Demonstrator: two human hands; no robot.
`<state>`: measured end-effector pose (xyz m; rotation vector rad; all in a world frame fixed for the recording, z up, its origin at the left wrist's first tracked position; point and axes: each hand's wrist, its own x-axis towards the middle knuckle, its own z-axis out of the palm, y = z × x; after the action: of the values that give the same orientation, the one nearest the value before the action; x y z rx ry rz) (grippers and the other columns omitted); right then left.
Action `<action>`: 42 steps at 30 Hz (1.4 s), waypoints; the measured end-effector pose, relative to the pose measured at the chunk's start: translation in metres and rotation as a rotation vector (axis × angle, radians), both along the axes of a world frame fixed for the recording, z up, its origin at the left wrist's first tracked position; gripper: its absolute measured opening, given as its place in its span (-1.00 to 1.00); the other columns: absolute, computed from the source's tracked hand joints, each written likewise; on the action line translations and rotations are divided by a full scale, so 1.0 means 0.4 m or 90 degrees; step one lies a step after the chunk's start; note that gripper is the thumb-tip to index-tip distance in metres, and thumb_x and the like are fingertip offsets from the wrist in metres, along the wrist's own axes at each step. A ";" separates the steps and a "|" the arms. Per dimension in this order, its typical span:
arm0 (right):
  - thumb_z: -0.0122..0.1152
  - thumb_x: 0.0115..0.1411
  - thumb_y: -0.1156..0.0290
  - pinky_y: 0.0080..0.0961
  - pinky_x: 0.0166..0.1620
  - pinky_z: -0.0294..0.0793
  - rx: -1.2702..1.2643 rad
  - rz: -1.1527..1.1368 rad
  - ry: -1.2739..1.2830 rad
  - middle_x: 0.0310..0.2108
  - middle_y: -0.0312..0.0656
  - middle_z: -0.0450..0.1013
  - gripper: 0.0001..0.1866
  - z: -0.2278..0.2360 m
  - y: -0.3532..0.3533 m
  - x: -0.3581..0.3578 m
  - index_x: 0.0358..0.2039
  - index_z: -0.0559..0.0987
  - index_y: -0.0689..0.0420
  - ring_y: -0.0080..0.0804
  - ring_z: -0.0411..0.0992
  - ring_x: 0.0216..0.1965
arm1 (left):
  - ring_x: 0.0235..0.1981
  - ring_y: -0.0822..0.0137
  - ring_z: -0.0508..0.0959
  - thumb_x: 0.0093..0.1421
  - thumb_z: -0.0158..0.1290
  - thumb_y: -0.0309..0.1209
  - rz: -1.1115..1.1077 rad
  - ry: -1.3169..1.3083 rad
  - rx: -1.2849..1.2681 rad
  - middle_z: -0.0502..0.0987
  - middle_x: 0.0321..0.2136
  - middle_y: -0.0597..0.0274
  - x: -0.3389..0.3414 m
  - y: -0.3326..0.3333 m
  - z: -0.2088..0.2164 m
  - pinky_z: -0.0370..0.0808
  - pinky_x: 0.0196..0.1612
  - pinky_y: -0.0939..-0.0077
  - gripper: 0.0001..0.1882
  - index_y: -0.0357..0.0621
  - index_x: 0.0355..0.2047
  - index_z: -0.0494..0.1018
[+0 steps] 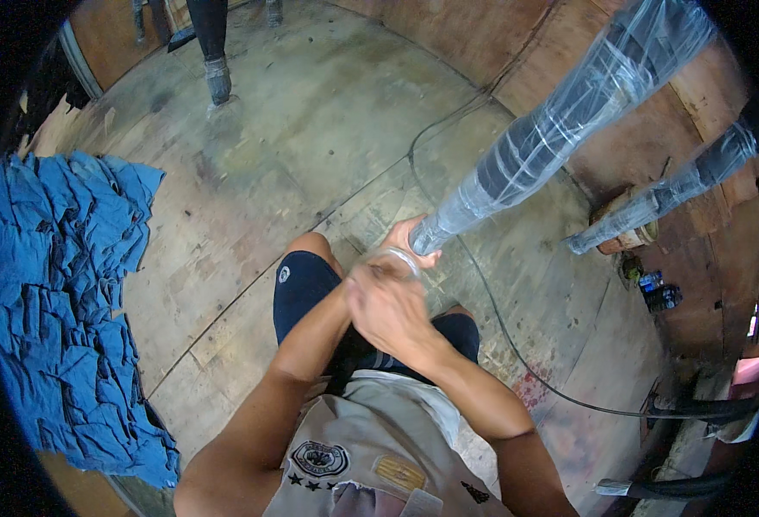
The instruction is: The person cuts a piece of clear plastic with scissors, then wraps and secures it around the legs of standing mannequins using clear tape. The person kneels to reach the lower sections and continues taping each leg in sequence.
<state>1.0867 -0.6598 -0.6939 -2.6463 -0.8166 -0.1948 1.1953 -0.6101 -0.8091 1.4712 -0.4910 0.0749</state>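
Observation:
A long dark tapered tube (517, 159), wrapped in clear plastic film, slants down from the upper right to a narrow end in front of me. My left hand (404, 234) is closed around that narrow end. A thin whitish strip (410, 260) shows between the left hand and my right hand. My right hand (388, 306) crosses over the left wrist, its fingers curled and smeared by motion. Whatever lies in the right fingers cannot be made out.
Crumpled blue cloth (69, 319) covers the floor at left. A black cable (491, 302) runs across the boards. Another wrapped tube (668, 194) slants at right beside a bucket (634, 233) and a bottle (664, 297). A dark tube (210, 43) hangs at far left.

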 end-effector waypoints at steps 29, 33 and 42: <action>0.26 0.29 0.46 -0.47 0.02 0.49 0.538 -0.185 0.037 -0.01 0.01 0.53 -0.61 -0.058 -0.208 0.297 0.11 0.51 0.27 -0.29 0.51 -0.05 | -0.07 0.38 0.58 0.11 0.29 0.20 -0.032 0.180 -0.367 0.62 -0.08 0.19 -0.046 0.043 -0.024 0.52 0.05 0.42 -0.14 -0.36 0.12 0.46; 0.17 0.28 0.55 -0.32 0.02 0.50 0.635 -0.134 -0.442 -0.16 0.04 0.57 -0.84 0.044 -0.129 0.147 -0.13 0.57 0.26 -0.18 0.54 -0.12 | -0.14 0.40 0.60 0.16 0.31 0.10 0.057 0.173 -0.285 0.64 -0.16 0.25 -0.060 0.034 -0.015 0.53 -0.02 0.46 -0.31 -0.34 -0.02 0.53; 0.26 0.27 0.13 -0.19 -0.37 0.58 -0.124 -0.170 -0.016 -0.48 0.00 0.60 -0.65 0.038 0.096 0.211 -0.43 0.67 0.20 -0.04 0.63 -0.42 | -0.31 0.39 0.59 0.20 0.29 -0.15 0.014 0.281 -0.499 0.62 -0.28 0.21 -0.113 -0.039 -0.031 0.56 -0.17 0.41 -0.53 -0.30 -0.08 0.53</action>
<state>1.1713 -0.6213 -0.6788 -2.9388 -0.5094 -0.2281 1.1502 -0.6259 -0.8213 0.6877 -0.0563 -0.0409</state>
